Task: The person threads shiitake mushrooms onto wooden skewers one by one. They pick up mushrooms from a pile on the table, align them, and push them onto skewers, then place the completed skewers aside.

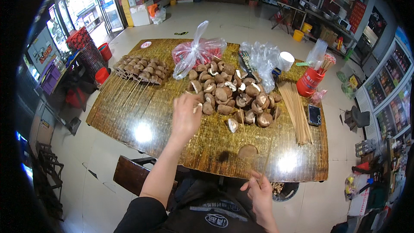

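Note:
A heap of brown shiitake mushrooms (223,94) lies on the wooden table (210,149) before me. At its left edge is my left hand (187,113), fingers bent down, with a pale mushroom piece (197,106) against them; whether it is gripped is hard to tell. Near the front edge, my right hand (260,192) holds thin bamboo skewers pointing away from me, one of them a bare skewer (267,158). A single mushroom cap (248,151) appears threaded on another, its dark shadow falling on the table to the left.
Filled mushroom skewers (142,69) lie in rows at the left. Behind the heap are a tied plastic bag (199,51), a remote control (246,61) and a white cup (286,61). Bare skewers (294,113), a phone (314,115) and a red container (310,82) occupy the right. A bowl (291,192) sits below the edge.

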`<state>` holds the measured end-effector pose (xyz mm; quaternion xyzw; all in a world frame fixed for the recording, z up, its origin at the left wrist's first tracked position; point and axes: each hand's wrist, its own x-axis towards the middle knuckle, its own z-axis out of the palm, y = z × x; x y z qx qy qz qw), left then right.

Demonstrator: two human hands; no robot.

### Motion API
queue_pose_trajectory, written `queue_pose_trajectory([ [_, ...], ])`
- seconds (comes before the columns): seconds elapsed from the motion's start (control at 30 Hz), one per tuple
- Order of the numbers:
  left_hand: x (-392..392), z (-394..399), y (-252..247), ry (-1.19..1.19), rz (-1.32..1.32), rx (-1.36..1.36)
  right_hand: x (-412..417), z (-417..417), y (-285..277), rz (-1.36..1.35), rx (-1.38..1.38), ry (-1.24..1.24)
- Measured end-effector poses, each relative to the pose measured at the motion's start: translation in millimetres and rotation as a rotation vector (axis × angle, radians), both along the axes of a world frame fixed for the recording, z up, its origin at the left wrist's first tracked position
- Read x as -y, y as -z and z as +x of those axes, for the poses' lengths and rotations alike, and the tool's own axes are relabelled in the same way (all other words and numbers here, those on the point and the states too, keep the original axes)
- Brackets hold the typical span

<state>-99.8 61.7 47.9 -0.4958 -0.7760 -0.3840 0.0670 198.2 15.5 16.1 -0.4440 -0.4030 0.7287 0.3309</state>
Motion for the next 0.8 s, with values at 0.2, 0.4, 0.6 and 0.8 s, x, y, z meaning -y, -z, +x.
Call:
queue_pose_trajectory([
  [0.2,-38,-45,0,0.041,-0.053,0.065,-1,14,11,-0.011,-0.039,0.059],
  [0.4,-126,8,-29,0.555,-0.181,-0.019,-19,17,12,0.037,-0.074,0.177],
  [0.6,-194,46,-30,0.529,-0.591,-0.119,-25,23,13,0.044,-0.078,0.169],
  [0.8,-171,70,-35,0.517,-0.840,-0.209,-25,29,18,0.046,-0.063,0.233],
])
